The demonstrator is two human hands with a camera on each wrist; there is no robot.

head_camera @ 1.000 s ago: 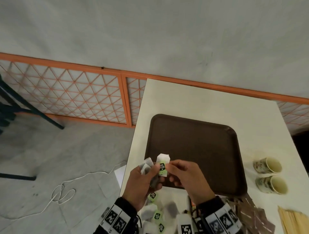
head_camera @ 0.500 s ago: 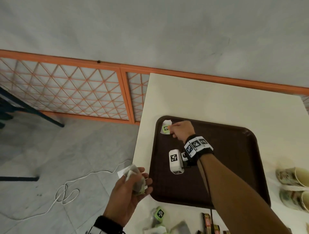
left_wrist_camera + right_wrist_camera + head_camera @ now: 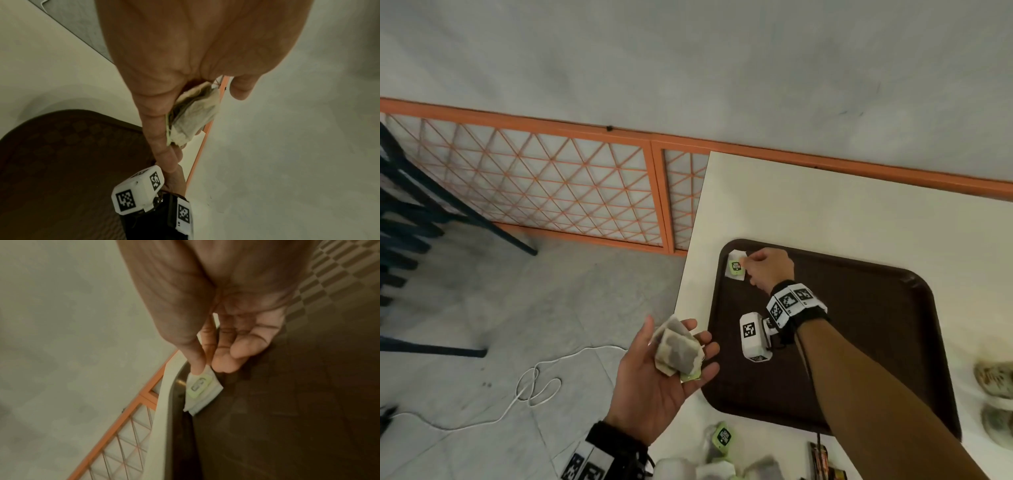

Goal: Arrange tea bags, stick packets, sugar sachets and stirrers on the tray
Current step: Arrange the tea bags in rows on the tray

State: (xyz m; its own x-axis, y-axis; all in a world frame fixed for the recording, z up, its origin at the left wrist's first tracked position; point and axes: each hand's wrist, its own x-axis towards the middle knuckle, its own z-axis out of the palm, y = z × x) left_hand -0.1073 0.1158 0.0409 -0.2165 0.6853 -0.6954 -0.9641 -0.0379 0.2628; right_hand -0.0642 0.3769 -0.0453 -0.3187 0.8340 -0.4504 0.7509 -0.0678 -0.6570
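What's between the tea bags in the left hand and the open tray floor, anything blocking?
Nothing visible. The left hand holds a stack of tea bags just off the tray's left rim. The tray floor holds only one tea bag in the far left corner, under the right hand; that forearm crosses above the middle.

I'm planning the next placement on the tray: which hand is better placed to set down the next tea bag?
The right hand, probably. It is over the tray, fingertips on the tea bag in the far left corner. The left hand cradles the spare tea bags off the tray's left edge, feeding it.
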